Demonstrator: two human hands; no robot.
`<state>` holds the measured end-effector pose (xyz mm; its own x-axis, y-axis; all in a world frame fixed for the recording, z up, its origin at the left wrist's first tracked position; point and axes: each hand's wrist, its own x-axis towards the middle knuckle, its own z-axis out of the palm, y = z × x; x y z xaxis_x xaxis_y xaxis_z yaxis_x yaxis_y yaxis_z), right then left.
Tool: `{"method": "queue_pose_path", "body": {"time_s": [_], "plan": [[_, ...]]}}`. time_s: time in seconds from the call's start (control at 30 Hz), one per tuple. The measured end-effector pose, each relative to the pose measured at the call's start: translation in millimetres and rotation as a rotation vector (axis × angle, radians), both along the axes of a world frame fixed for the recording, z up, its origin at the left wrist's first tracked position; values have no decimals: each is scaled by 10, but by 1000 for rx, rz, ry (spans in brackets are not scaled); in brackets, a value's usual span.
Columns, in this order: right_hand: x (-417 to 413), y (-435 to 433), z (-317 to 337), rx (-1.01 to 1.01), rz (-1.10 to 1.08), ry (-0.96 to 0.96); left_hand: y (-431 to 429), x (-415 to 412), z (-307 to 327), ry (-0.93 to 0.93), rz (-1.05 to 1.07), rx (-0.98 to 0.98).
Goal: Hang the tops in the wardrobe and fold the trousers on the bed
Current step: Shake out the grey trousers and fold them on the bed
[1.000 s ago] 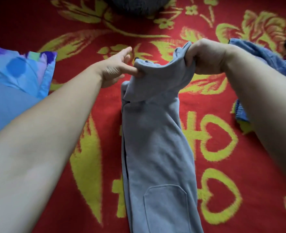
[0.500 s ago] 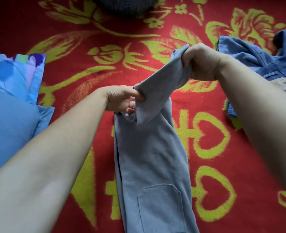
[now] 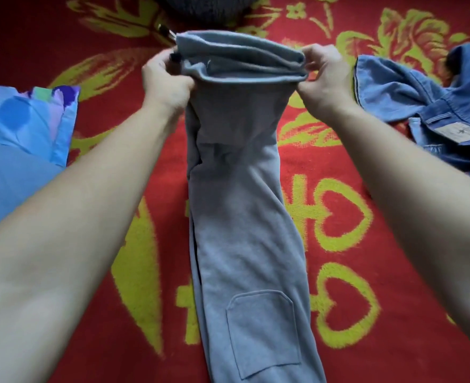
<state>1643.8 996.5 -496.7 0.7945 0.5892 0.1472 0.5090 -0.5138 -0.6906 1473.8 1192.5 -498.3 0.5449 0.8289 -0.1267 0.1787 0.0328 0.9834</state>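
Red blanket [image 3: 394, 277]; grey trousers [image 3: 242, 217], far fold betw. L hand [image 3: 164, 78], R hand [image 3: 325, 76].

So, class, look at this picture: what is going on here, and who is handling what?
A person is folding grey trousers on a red and yellow blanket. The left hand and right hand each grip a side of the far end, which is lifted off the blanket. The rest lies flat towards the person, patch pocket up. A denim garment lies crumpled on the right and a blue pillow on the left.
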Motion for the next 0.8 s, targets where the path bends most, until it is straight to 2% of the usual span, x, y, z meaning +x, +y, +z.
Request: {"method": "queue_pose_path", "body": {"time_s": [0.1,0.17,0.27,0.33,0.37,0.4,0.47,0.53,0.6,0.7,0.8], "plan": [[-318,-273,-255,-72,1,-11,-261,-340,-265,116,-133,106],[-586,-556,-526,-182,69,-16,-506,-672,-581,301,-150,221],[-956,-1001,-964,-482,234,18,-896,-1243,-1101,549,-196,492],[-1135,-1234,-1219,-654,290,57,-1115,-1532,-1362,663,-329,461],[-1194,-1308,-1308,-661,271,101,-1198,-1620,-1453,691,-390,402],[-1237,-1348,-1363,-616,228,160,-1258,-1667,-1520,688,-406,347],[-1288,-1324,-1386,-487,101,312,-1307,-1641,-1526,607,-309,233],[-1296,-1196,-1333,-366,-79,492,-1337,-1546,-1444,474,-208,21],[-1271,-1070,-1264,-277,-239,619,-1344,-1430,-1379,417,-120,-126],[-1257,-967,-1198,-372,-294,606,-1318,-1298,-1331,395,32,-189],[-1291,-831,-1154,-388,-218,530,-1364,-1211,-1293,380,37,-56]]}}
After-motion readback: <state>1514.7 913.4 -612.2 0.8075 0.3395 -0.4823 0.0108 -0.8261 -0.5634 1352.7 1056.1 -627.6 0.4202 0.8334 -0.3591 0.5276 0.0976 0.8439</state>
